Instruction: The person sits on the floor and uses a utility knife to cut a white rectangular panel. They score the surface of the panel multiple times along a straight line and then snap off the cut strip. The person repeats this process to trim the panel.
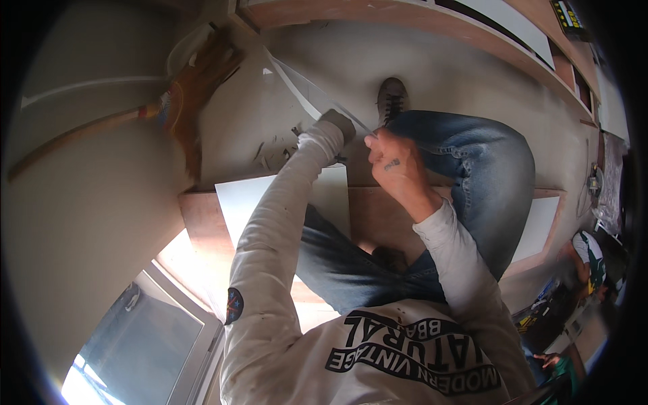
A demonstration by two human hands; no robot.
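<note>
A long, narrow white strip [295, 89], thin and flexible, folds back in a sharp bend on the floor side and runs to both my hands. My left hand [337, 128], in a grey glove, is closed around one length of it. Close by on the right, my bare right hand [398, 169] is closed with thumb and fingers on the other length, near my bent knee. Under my left forearm lies a white panel [244, 202] on a reddish-brown wooden board [374, 202]. Small dark scraps [273, 154] are scattered on the floor beyond it.
A broom [183, 108] with a wooden handle is at the left. My shoe [393, 100] is on the floor ahead. A long wooden cabinet frame [405, 20] stretches across the far side, with a yellow-and-black case [570, 19] on it. Another person [588, 260] is at the right.
</note>
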